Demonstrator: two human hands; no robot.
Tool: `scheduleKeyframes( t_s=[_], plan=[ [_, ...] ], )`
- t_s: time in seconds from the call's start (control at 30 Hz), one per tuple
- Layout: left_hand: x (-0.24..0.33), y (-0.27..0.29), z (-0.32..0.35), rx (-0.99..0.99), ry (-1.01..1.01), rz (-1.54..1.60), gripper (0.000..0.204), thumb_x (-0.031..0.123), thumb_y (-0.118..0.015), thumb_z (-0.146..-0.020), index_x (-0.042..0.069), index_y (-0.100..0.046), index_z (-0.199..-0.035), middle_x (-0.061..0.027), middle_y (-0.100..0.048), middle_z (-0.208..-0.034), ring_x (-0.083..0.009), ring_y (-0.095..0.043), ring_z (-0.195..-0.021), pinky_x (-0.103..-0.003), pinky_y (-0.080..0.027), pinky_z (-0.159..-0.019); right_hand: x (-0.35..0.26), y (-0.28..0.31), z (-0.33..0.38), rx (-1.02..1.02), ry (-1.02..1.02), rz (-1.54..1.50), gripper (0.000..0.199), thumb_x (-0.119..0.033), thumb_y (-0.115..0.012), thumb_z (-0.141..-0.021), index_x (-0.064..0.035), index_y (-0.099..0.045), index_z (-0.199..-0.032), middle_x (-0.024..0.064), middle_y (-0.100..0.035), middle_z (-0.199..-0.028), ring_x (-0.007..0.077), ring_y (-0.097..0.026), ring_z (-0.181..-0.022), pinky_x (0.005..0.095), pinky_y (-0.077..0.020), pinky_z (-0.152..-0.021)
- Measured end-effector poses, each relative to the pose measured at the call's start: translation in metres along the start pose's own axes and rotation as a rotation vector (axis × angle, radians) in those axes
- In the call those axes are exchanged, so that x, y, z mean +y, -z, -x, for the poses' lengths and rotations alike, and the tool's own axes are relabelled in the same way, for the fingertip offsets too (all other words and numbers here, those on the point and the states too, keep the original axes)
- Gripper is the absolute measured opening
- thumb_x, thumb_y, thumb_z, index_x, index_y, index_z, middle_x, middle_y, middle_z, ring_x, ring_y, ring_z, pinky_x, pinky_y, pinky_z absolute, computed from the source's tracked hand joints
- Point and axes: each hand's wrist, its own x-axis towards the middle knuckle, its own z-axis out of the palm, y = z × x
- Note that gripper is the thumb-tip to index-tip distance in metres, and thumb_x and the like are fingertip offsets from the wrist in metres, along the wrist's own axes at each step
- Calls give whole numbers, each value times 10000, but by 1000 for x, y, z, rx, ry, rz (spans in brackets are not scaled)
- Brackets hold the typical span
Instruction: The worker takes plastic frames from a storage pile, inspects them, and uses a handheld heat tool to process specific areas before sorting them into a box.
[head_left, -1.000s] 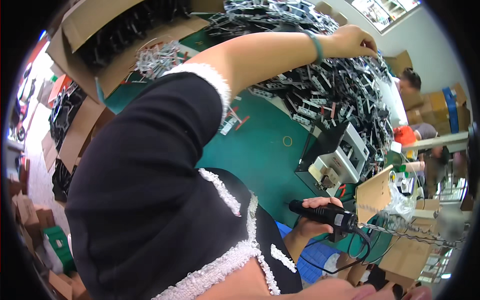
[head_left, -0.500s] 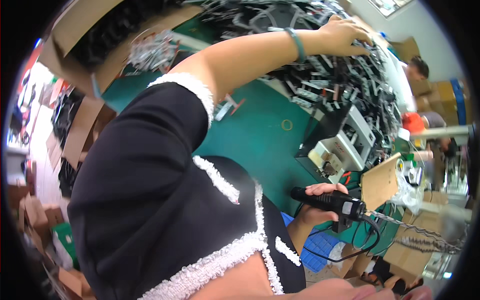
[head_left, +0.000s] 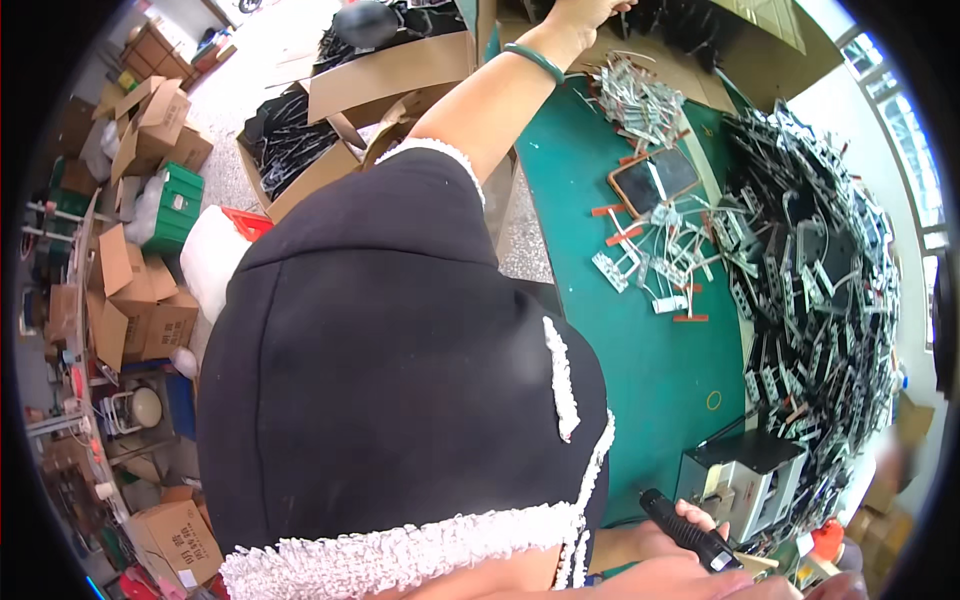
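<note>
My left hand (head_left: 580, 14) reaches far out at the top edge, beside a cardboard box (head_left: 770, 45) with black parts in it. The frame's edge cuts off most of its fingers, so what it holds, if anything, does not show. At the lower right, my right hand (head_left: 703, 517) is wrapped round a black electric screwdriver (head_left: 672, 518). Between the hands, bundled metal brackets (head_left: 640, 100) and several loose ones with orange-red ends (head_left: 665, 245) lie on the green tabletop (head_left: 640, 380). A dark phone-like slab (head_left: 652, 182) lies among them.
A large heap of black and silver metal parts (head_left: 810, 290) runs along the table's far side. Near the screwdriver stands a grey boxy machine (head_left: 745, 475). Open cartons of black parts (head_left: 290, 140) stand beyond the table's left edge. A yellow ring (head_left: 714, 400) lies on the tabletop.
My left hand has swung left from above the metal heap to the cardboard box. The view has turned left with it. My right hand still grips the screwdriver.
</note>
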Motion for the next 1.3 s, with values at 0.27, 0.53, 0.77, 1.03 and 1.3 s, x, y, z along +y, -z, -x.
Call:
scheduleKeyframes(
  t_s=[0.27, 0.53, 0.77, 1.03, 1.3],
  plan=[
    [-60, -37, -9, -120, 165, -174, 120, 125, -632, -848, 32, -670, -912, -103, -669, -809, -220, -618, -713, -344, -505, -649, 3, -4, 6, 74, 1, 120, 844, -692, -403, -882, 62, -381, -1260, 95, -527, -786, 184, -505, -642, 298, -463, -530],
    [-87, -124, 9, -550, -176, -426, 230, 218, -700, -835, 67, -715, -1008, -40, -715, -874, -96, -655, -813, -253, -514, -754, -3, -17, 4, 117, -72, 157, 877, -757, -395, -831, -7, -357, -1283, 68, -555, -789, 169, -536, -631, 302, -487, -592],
    [-169, -150, -69, -222, -365, -1143, 381, 286, -666, -769, 156, -635, -1126, -145, -597, -1092, -339, -563, -1062, -448, -476, -879, -8, -26, -8, 213, -115, 174, 707, -615, -382, -935, 22, -385, -1242, 78, -499, -743, 185, -526, -604, 303, -509, -571],
    [-201, -164, -150, -174, -240, -1321, 317, 171, -427, -912, 134, -588, -1184, -195, -555, -1232, -334, -598, -1089, -475, -497, -834, -1, -38, -22, 369, -155, 240, 577, -500, -386, -970, 20, -399, -1217, 74, -516, -692, 176, -534, -567, 285, -497, -510],
    [-168, -160, -153, -243, -520, -1304, 229, 168, -517, -886, 61, -641, -1047, -175, -670, -950, -320, -654, -860, -436, -518, -735, 7, -21, -13, 353, -156, 226, 569, -493, -377, -975, 20, -400, -1219, 78, -530, -687, 182, -545, -576, 284, -499, -504]
  ],
)
